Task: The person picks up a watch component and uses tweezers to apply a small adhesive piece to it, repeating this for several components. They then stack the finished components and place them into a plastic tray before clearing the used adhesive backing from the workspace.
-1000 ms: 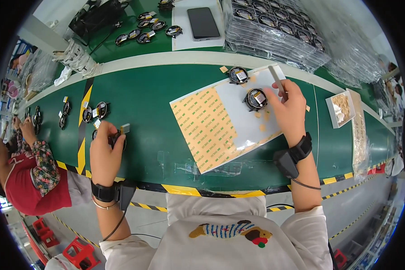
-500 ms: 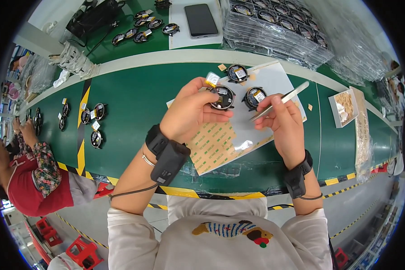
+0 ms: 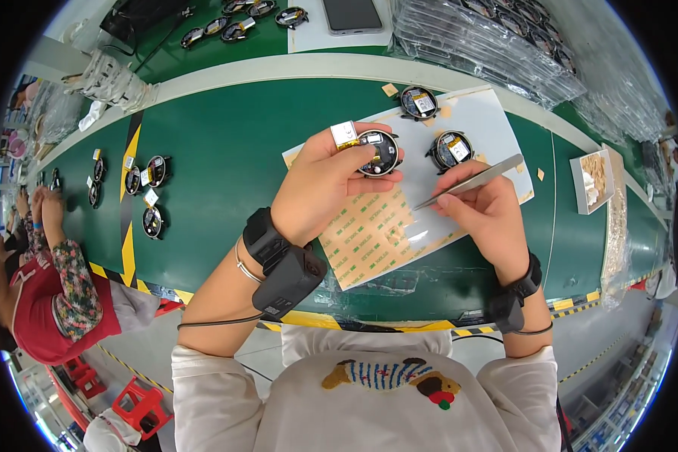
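Observation:
My left hand [image 3: 320, 175] grips a round open watch case [image 3: 382, 154] with its dark insides facing up. A small silver battery [image 3: 344, 134] with a yellow edge sticks out past the case's left side, above my thumb. In my right hand [image 3: 481, 207] is a pair of metal tweezers [image 3: 478, 181], their tips pointing left over a sheet of tan adhesive pieces [image 3: 371, 239]. That sheet lies on a white board [image 3: 497, 124]. Beyond my right fingers rests a second watch case [image 3: 452, 151] with its battery inside; a third watch case [image 3: 419, 102] sits farther back.
Several watch cases [image 3: 153, 222] lie left on the green table [image 3: 226, 143], near yellow-black tape. Stacked clear trays [image 3: 490, 60], a phone [image 3: 352, 15] and more cases stand behind a pale ledge. A white box [image 3: 591, 182] of tan scraps is right. A co-worker [image 3: 45, 301] sits left.
My view has shifted a little. The watch case in my left hand is turned more face-up, its battery lying flatter. The tweezers are tilted lower, and my right hand has rolled.

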Tool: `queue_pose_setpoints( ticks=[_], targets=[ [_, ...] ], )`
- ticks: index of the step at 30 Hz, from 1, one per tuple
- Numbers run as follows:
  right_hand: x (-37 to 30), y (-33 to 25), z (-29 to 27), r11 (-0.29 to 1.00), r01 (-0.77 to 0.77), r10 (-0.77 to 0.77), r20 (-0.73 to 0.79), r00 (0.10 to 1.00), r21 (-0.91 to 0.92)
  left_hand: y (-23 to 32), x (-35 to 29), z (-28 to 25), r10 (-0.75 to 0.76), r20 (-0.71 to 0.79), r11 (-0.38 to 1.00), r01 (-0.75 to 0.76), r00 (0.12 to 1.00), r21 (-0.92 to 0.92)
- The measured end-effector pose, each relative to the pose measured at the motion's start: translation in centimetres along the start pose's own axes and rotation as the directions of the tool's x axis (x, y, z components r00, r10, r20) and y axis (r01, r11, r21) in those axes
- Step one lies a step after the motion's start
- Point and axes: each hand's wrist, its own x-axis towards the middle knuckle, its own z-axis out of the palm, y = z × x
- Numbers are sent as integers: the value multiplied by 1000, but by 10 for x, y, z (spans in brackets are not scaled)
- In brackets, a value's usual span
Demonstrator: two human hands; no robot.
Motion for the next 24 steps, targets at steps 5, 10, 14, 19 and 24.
queue_pose_setpoints(
  ticks=[5, 10, 14, 19, 24],
  targets=[
    [3, 0, 3, 998, -34, 31, 39, 999, 56, -3, -1, 0, 67, -42, 996, -65, 997, 55],
    [2, -4, 6, 991, -31, 26, 40, 999, 127, -3, 0, 1, 68, -59, 994, -62, 996, 94],
    [1, -5, -6, 976, -32, -6, 173, 985, 214, -6, 0, 1, 97, -66, 987, -88, 993, 133],
    [-2, -14, -4, 903, 67, -68, -13, 998, 425, -9, -7, 13, 132, -11, 951, -123, 991, 284],
    [-4, -14, 6, 866, 253, -205, -155, 966, 431, -13, -20, 34, 83, 52, 984, -90, 995, 152]
  ],
)
